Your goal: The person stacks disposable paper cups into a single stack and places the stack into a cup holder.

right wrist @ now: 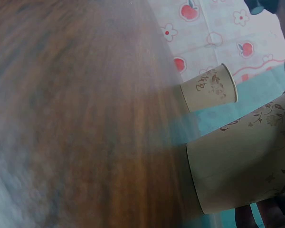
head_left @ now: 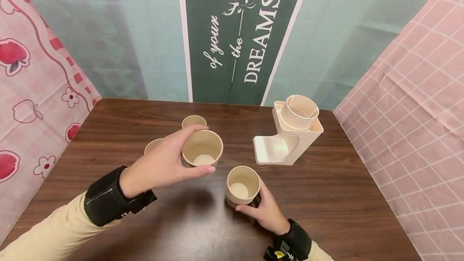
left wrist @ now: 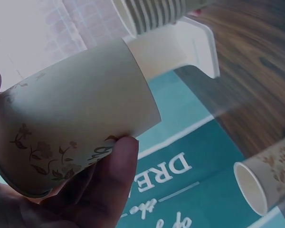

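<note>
My left hand point(head_left: 163, 160) holds a beige paper cup point(head_left: 203, 148) above the table, thumb and fingers on opposite sides. Brown flowers are printed on this cup's wall in the left wrist view. To the right and lower, my right hand point(head_left: 266, 208) grips a stack of paper cups point(head_left: 243, 186) near the table's surface. Several nested rims of the stack point(left wrist: 152, 14) show in the left wrist view. Behind the left hand stands one paper cup point(head_left: 194, 121); another cup point(head_left: 153, 145) is partly hidden by that hand.
A cream plastic stand point(head_left: 304, 142) with a round collar point(head_left: 299, 112) on top and a flat base occupies the right rear of the brown wooden table point(head_left: 348, 196). Printed cloths hang behind the table and along both sides.
</note>
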Demonstrator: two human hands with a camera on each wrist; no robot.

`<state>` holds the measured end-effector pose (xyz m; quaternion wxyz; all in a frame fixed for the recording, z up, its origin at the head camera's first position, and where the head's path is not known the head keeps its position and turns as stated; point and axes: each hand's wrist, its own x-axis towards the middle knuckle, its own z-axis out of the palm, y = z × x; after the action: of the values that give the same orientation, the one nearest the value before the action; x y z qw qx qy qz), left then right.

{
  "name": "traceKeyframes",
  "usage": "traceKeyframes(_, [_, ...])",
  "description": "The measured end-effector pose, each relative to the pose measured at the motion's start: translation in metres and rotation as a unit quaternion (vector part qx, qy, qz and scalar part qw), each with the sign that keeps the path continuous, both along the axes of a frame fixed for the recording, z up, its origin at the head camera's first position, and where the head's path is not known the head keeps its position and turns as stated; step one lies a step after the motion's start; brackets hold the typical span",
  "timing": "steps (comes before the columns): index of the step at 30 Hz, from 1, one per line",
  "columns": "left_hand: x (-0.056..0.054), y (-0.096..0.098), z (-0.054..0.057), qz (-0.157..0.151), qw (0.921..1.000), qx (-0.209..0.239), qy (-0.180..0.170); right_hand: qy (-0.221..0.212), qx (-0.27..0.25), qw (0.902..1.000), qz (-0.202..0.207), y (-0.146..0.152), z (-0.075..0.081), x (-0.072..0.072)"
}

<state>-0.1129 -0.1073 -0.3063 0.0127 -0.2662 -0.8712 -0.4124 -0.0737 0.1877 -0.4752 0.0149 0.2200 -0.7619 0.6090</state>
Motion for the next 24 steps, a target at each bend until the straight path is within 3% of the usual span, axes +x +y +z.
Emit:
traceKeyframes(4, [-0.001, 0.012, 0.003, -0.031, 0.999, 0.03, -0.012, -0.002, -0.002, 1.0, 0.001, 0.0, 0.0, 0.0])
traceKeyframes(14, [-0.004, 0.045, 0.008, -0.086, 0.9956, 0.037, -0.002, -0.008, 0.013, 0.9999, 0.002, 0.001, 0.0, 0.0])
traceKeyframes(19, [-0.006, 0.059, 0.006, -0.121, 0.9909, 0.059, -0.004, -0.006, 0.014, 0.9997, 0.017, 0.001, -0.001, -0.001])
traceKeyframes(24, [-0.005, 0.069, -0.001, -0.135, 0.9893, 0.054, -0.01, 0.0, 0.009, 0.9997, 0.025, 0.001, 0.0, -0.002])
